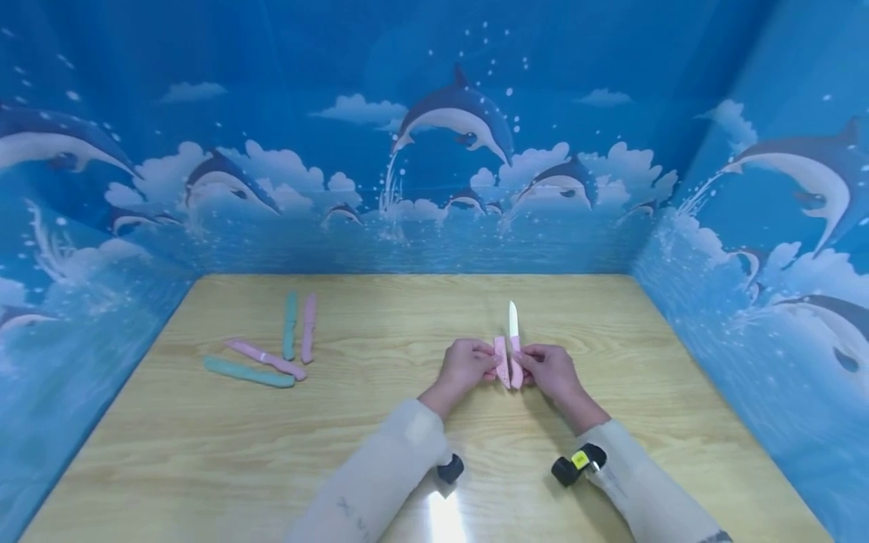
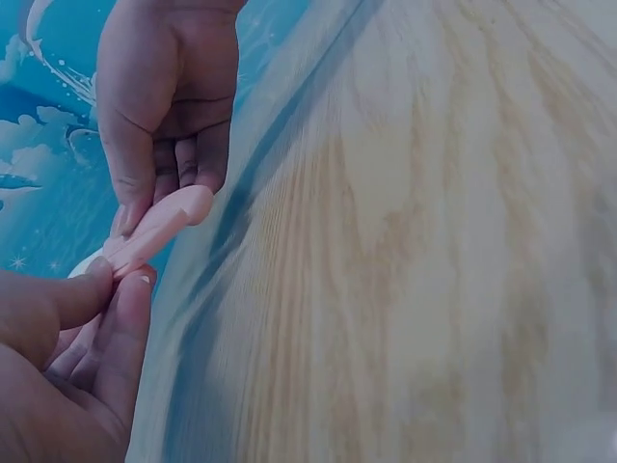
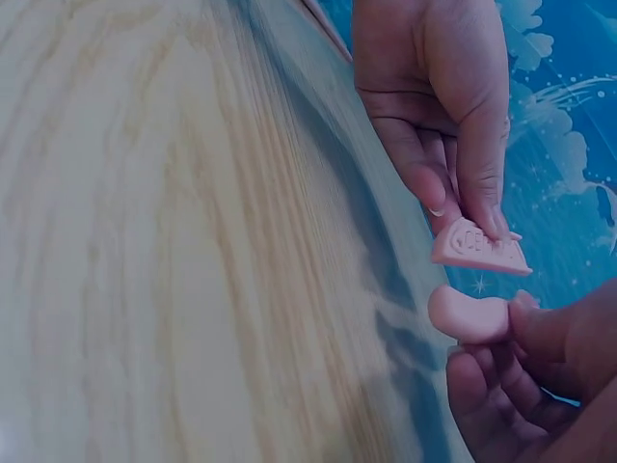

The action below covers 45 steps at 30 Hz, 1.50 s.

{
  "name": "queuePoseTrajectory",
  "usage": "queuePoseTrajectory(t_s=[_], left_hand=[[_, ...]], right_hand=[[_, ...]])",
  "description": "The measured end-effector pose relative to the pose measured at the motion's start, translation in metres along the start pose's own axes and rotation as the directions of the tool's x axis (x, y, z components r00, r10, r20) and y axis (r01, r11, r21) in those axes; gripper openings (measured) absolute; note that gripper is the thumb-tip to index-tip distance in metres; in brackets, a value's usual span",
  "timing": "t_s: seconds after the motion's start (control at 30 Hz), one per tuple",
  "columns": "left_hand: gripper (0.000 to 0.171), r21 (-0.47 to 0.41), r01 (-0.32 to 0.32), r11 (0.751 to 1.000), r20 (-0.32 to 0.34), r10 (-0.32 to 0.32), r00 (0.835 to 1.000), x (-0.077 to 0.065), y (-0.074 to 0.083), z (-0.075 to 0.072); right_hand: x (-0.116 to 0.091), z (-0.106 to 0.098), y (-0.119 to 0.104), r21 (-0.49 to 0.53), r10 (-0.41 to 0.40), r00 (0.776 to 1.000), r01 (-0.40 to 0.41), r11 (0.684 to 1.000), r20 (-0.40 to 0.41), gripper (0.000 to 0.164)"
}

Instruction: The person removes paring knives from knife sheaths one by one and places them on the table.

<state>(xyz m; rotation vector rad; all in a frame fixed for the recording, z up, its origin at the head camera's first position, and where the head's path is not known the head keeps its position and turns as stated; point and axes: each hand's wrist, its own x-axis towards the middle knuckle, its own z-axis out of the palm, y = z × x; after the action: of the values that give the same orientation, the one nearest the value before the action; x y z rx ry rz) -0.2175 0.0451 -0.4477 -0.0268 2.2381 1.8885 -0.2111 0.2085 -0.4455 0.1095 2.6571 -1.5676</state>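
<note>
Thumb and fingers of my left hand (image 1: 467, 363) pinch a pink knife sheath (image 1: 501, 359). Raised lettering shows on the sheath (image 3: 479, 247) in the right wrist view. My right hand (image 1: 551, 368) pinches the pink handle of a small paring knife (image 1: 514, 332), its pale blade bare and pointing away from me. Knife and sheath are side by side, with a narrow gap between them, in front of me. In the left wrist view the knife's handle (image 2: 178, 214) partly overlaps the sheath, whose outline is hard to separate.
On the left of the wooden table (image 1: 380, 317) lie a pink knife (image 1: 308, 328) beside a green one (image 1: 290, 326), both pointing away. Nearer, another pink knife (image 1: 266, 357) and green knife (image 1: 249, 372) lie slanted. Blue dolphin-print curtains (image 1: 434, 226) enclose the table's back and sides.
</note>
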Motion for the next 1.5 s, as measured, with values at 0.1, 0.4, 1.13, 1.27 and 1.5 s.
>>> queuePoseTrajectory(t_s=[0.1, 0.4, 1.13, 1.27, 1.5], left_hand=[[0.012, 0.022, -0.01, 1.0, -0.003, 0.01, 1.0, 0.004, 0.001, 0.002], [0.006, 0.196, -0.039, 0.98, -0.016, 0.043, 0.999, 0.009, -0.005, 0.007], [0.02, 0.565, -0.11, 0.818, 0.085, 0.075, 0.994, 0.012, 0.009, 0.022], [0.019, 0.582, -0.114, 0.805, 0.079, 0.084, 0.993, 0.012, 0.011, 0.024], [0.021, 0.584, -0.132, 0.801, 0.084, 0.102, 0.991, 0.013, 0.01, 0.027]], right_hand=[[0.002, -0.004, 0.0, -0.028, 0.003, 1.0, -0.004, 1.0, -0.004, 0.026], [0.009, -0.007, 0.005, -0.054, 0.071, 0.997, -0.071, 0.996, -0.008, 0.026], [0.015, -0.005, 0.012, -0.367, -0.06, 0.997, 0.034, 0.93, -0.059, 0.019], [0.015, -0.005, 0.009, -0.399, -0.046, 0.998, 0.025, 0.916, -0.042, 0.02], [0.014, -0.007, 0.005, -0.469, -0.071, 0.997, 0.046, 0.882, -0.034, 0.02]])
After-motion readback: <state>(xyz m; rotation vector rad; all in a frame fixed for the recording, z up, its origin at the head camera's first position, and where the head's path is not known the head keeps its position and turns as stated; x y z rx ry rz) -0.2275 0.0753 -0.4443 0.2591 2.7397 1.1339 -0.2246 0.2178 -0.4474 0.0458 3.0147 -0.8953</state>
